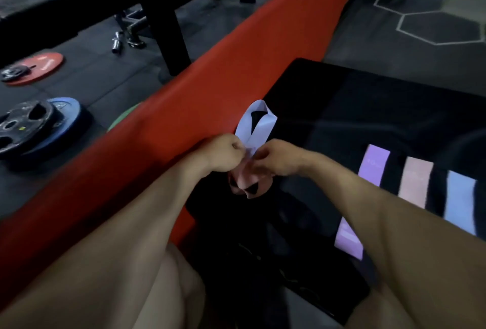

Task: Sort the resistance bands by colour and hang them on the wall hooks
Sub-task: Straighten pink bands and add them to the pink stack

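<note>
Both hands, left [228,150] and right [273,156], pinch a tangle of pale blue band [256,123] and pink band [243,184] above the black mat [368,108]; light, floppy and stretchy, they look best gripped across the flat width.

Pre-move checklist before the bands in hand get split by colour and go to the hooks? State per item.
1. Left hand grips the bunch: ok.
2. Right hand pinches the bunch: ok.
3. Colours in the bunch apart: not ok; the pale blue band loops up, the pink band hangs below, both held at one point.
4. Laid-out bands on the black mat separate: ok; purple band, peach band, light blue band lie side by side.
5. Wall hooks located: cannot tell, none in view.
</note>
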